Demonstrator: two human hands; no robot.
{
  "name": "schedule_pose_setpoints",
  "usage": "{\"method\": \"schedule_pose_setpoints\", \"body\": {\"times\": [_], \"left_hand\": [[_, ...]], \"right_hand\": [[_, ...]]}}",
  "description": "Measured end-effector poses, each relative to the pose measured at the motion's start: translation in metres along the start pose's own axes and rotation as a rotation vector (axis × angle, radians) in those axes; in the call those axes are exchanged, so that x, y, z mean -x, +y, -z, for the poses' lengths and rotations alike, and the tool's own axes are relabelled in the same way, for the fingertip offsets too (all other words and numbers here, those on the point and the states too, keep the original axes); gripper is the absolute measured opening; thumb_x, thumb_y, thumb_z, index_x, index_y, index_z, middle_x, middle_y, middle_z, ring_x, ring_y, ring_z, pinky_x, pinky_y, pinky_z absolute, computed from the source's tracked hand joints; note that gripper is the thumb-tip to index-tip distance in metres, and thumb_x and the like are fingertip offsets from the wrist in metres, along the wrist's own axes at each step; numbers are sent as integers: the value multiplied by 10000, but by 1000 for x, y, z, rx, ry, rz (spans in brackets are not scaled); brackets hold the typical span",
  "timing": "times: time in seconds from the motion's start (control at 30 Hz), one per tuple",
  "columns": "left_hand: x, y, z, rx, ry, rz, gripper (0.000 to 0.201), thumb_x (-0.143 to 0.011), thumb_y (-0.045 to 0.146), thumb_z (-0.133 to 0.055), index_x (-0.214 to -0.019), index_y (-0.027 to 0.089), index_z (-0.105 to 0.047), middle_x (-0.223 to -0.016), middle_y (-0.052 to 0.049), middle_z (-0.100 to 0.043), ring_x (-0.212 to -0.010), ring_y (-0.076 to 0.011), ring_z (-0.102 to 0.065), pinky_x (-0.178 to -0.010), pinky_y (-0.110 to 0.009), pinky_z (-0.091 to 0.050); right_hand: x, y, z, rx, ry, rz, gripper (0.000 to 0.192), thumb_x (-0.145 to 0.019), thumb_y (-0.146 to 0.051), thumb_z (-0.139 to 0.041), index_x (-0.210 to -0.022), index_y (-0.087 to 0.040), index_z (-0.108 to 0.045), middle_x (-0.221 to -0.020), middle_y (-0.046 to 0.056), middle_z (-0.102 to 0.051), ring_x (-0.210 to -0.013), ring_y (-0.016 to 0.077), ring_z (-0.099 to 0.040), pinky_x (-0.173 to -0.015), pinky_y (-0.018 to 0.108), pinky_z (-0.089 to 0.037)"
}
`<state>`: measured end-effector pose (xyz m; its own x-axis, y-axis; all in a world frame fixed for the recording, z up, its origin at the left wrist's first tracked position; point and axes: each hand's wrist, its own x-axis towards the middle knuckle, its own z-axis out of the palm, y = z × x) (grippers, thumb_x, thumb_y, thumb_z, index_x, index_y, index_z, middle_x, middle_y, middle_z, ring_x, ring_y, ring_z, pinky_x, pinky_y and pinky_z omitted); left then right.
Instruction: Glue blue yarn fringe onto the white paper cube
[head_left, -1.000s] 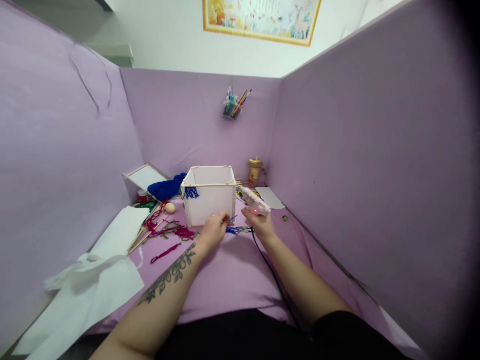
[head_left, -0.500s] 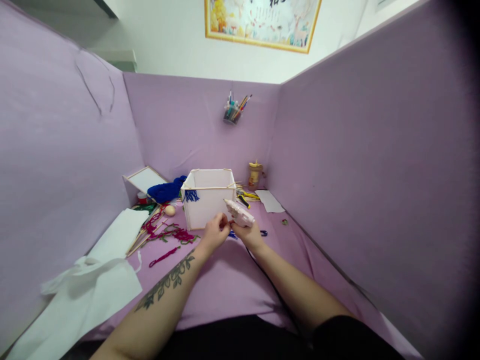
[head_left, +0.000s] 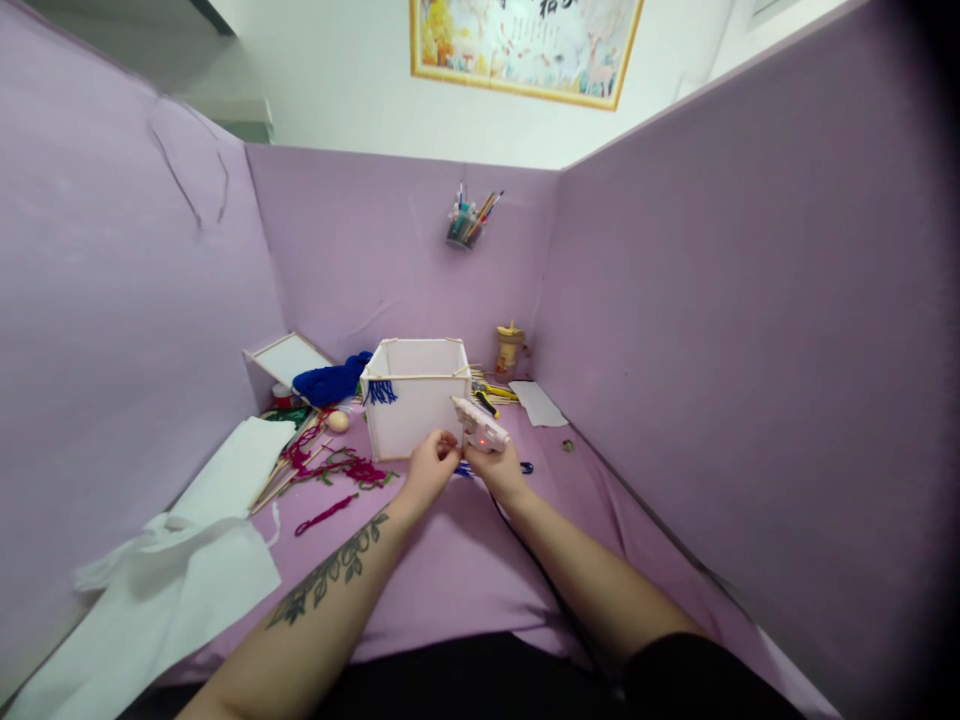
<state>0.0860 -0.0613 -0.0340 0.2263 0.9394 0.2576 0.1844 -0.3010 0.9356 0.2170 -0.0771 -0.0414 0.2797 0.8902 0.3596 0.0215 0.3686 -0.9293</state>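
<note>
My right hand (head_left: pixel 501 474) is wrapped round a white hot glue gun (head_left: pixel 480 426), its nozzle tilted up and to the left and a small red light glowing on its side. Close beside it, my left hand (head_left: pixel 435 462) has its fingers curled together; anything between them is too small to make out. Just beyond both hands stands a white open-topped box (head_left: pixel 409 420) edged with thin wooden strips. Blue yarn fringe (head_left: pixel 381 391) hangs at the upper left corner of its front. More blue yarn strands (head_left: pixel 464 470) lie on the cloth, partly hidden by my hands.
Magenta yarn (head_left: pixel 352 465), wooden sticks and a blue yarn skein (head_left: pixel 330 382) lie left of the box. White cloth (head_left: pixel 172 580) covers the near left. Yellow-handled tools (head_left: pixel 499 392), a cup (head_left: pixel 509 352) and a white sheet (head_left: pixel 538 403) are at right. Purple panels (head_left: pixel 405 250) surround the table.
The glue gun has turned slightly, and its red light now shows. My left fingers have shifted a little beside it. The box and other things stay in place.
</note>
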Motion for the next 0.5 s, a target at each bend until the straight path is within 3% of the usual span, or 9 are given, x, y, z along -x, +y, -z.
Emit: {"method": "schedule_pose_setpoints", "body": {"times": [0.1, 0.2, 0.33, 0.5], "left_hand": [[-3, -3, -4, 387, -79, 244, 338, -646, 333, -765, -878, 131, -626, -657, -4, -620, -605, -116, -554, -623, -236, -417], [-4, -5, -4, 589, -146, 377, 418, -568, 300, -849, -905, 109, -692, -741, -26, -661, -632, -92, -559, -650, -219, -427], [-4, -10, -5, 693, -143, 410, 398, -571, 267, -873, -910, 126, -718, -820, -36, -686, -689, -86, -580, -644, -189, -416], [-5, -13, -6, 712, -120, 447, 401, -587, 262, -873, -941, 156, -715, -754, 0, -664, -626, -70, -549, -569, -178, -355]], "right_hand": [[0, -1, 0, -88, 8, -25, 265, -609, -247, -676, -862, -180, -636, -770, 13, -659, -650, 157, -568, -609, 274, -462], [0, 3, 1, -174, 7, -49, 340, -591, -258, -715, -911, -168, -643, -818, 25, -671, -703, 170, -601, -658, 289, -481], [-1, 4, 2, -200, 20, -53, 360, -575, -258, -740, -911, -165, -649, -811, 22, -670, -706, 169, -611, -672, 291, -489], [1, 0, 1, -165, 11, -49, 323, -596, -272, -737, -889, -163, -656, -800, 29, -676, -697, 171, -614, -652, 289, -493]]}}
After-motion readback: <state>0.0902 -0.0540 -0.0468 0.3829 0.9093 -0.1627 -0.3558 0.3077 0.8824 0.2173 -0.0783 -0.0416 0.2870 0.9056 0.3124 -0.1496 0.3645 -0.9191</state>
